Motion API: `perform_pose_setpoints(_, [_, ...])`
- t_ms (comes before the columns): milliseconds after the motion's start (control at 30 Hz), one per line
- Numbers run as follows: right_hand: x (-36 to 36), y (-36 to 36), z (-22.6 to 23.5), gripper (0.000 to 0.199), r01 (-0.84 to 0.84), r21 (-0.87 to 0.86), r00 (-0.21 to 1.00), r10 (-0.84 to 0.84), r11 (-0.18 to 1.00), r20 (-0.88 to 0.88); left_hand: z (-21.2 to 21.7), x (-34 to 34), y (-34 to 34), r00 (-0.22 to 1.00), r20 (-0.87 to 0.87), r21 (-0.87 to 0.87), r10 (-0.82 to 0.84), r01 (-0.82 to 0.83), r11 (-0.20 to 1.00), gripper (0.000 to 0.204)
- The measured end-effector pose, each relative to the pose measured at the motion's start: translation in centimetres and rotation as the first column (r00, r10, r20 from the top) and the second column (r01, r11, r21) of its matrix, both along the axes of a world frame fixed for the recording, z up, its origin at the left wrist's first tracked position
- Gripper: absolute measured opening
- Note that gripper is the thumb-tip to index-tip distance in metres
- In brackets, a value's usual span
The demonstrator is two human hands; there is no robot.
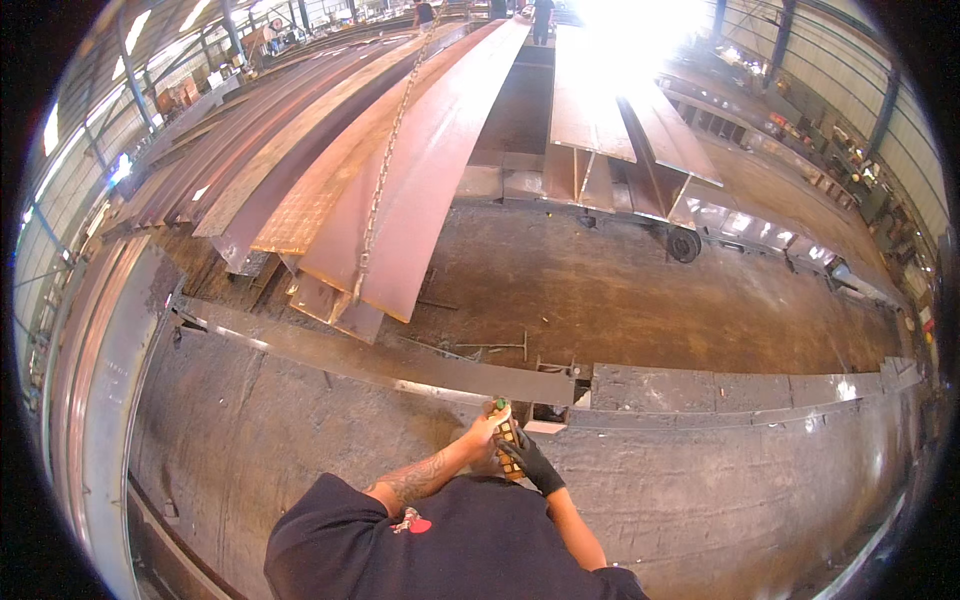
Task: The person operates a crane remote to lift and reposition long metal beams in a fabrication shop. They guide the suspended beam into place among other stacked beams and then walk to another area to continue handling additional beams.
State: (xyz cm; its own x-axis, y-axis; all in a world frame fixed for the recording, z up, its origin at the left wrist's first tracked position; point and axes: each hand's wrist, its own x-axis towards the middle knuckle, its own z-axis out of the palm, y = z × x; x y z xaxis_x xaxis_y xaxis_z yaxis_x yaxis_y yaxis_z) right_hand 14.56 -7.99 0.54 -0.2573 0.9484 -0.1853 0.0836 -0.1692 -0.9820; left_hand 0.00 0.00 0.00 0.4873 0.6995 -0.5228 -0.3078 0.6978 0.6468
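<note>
A yellow, elongated remote control [507, 434] with rows of dark buttons and a green knob at its top is held upright in front of my chest. My bare left hand [483, 432] grips its upper left side. Against its lower right side lies my right hand [536, 466], in a black glove, with the fingers closed about it. Farther off, a hanging chain [382, 180] reaches down to the near end of a long, reddish-brown steel beam [440, 170]. How the chain meets the beam is too small to tell.
More long steel beams [290, 130] lie side by side at the left. Other beams [595, 110] rest at the back right, near a dark wheel [684, 245]. A low steel rail [470, 376] crosses ahead of me. A person [543, 20] stands at the far end.
</note>
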Motion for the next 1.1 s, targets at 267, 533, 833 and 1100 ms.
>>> perform_pose_setpoints(267, [-1.2, -0.4, 1.4, 0.036, 0.057, 0.010, 0.994, -0.058, 0.998, 0.087, 0.6, -0.9, -0.2, 1.000, 0.013, -0.047, -0.015, 0.016, 0.999, 0.026])
perform_pose_setpoints(533, [-0.5, 0.3, -3.3, 0.051, 0.135, 0.044, 0.990, -0.137, 0.990, 0.033, -0.5, -0.8, 0.5, 0.995, 0.066, -0.049, -0.071, 0.074, 0.996, 0.033])
perform_pose_setpoints(833, [0.0, 0.0, -0.4, 0.044, 0.239, -0.396, 0.816, -0.404, 0.886, -0.413, -0.9, -7.0, 4.5, 0.867, -0.491, 0.305, 0.078, 0.088, 0.948, 0.050])
perform_pose_setpoints(1100, [0.5, 4.0, -1.4, 0.033, 0.178, -0.645, 0.633, -0.588, 0.743, -0.503, 0.1, -17.9, 15.3, 0.460, -0.634, 0.733, 0.622, 0.100, 0.673, 0.025])
